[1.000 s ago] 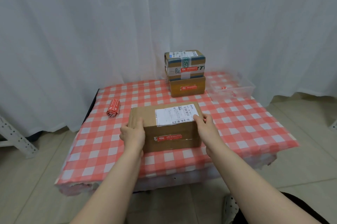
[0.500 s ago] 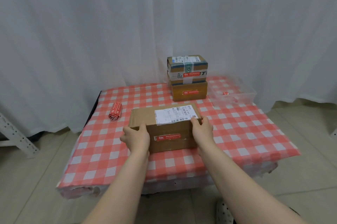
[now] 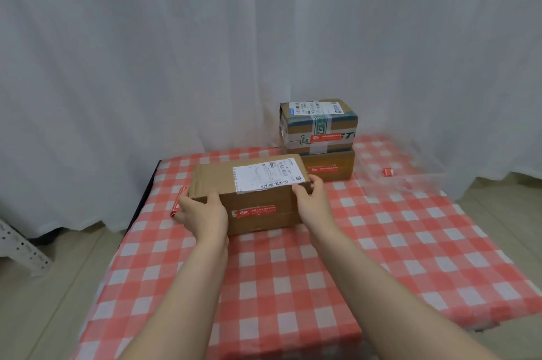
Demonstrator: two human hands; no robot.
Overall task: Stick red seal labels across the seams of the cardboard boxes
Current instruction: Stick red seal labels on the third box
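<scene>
Fingers (image 3: 316, 183) of left hand (image 3: 205, 213) and right hand (image 3: 312, 202) grip the cardboard box (image 3: 258, 198).

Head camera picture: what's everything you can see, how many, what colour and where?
checked cloth tablecloth: one, red-white, under everything.
plain brown cardboard box: one, brown, middle, red seal label on front.
stacked cardboard boxes: two, brown, at the back, each red-labelled.
roll of seal labels: one, red, left of plain box.
clear plastic tray: one, see-through, back right, small red piece inside.
fabric curtain: one, white, behind.
left hand, right hand: two, gripping the plain box's ends.
</scene>
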